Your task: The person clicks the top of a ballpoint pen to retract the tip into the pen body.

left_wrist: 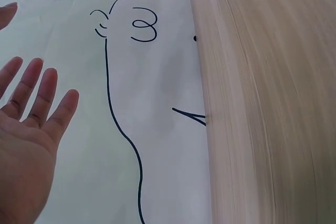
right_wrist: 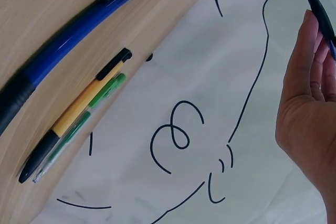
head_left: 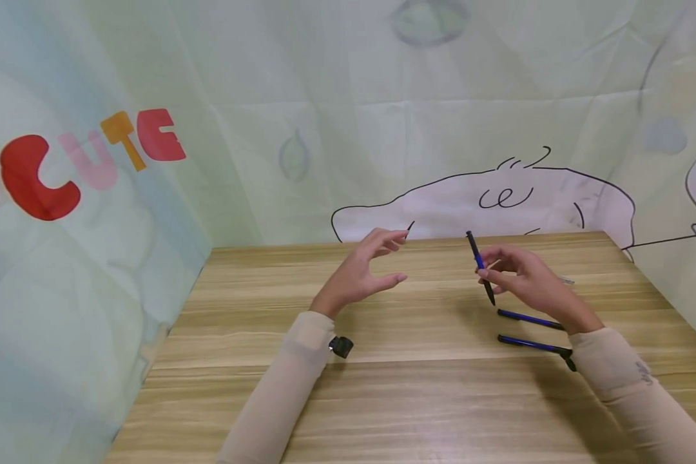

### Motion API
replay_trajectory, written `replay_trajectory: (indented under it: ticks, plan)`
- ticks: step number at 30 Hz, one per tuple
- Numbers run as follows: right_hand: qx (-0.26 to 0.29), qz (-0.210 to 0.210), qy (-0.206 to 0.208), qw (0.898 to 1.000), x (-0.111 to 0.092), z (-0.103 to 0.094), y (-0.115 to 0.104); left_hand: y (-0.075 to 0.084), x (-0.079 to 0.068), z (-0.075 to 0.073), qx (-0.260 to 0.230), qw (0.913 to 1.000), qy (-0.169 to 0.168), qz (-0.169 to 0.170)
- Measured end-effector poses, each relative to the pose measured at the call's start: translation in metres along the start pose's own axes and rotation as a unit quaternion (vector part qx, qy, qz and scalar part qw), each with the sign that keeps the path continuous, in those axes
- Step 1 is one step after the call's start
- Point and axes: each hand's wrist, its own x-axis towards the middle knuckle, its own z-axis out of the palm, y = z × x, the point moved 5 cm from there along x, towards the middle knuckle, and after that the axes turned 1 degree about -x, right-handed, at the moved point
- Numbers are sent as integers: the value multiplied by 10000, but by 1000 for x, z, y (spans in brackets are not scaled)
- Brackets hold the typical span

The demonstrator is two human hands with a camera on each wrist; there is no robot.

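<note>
Sleeves [head_left: 278, 394] face the table's [head_left: 417, 412] far edge. Right hand [head_left: 528, 281] pinches a ballpoint pen [head_left: 473, 247], best held steady; left hand [head_left: 356, 276] empty.

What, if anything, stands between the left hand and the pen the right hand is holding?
Nothing visible does. In the head view, only open space separates the left hand from the pen pinched in the right hand. Two loose blue pens lie on the table nearer the person, off that line.
</note>
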Motion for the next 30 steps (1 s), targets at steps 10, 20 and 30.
replay_trajectory:
  ticks: [10, 20, 30]
  plan:
    - [459, -154, -63, 9988, 5, 9, -9, 5, 6, 6, -141, 9999, -16, 25]
    - [833, -171, -105, 9963, 9, 17, -13, 9, 14, 14, -120, 9999, -1, 110]
    - [1031, -152, -126, 9945, 12, 24, -18, 13, 20, 23, -210, 9998, -40, 27]
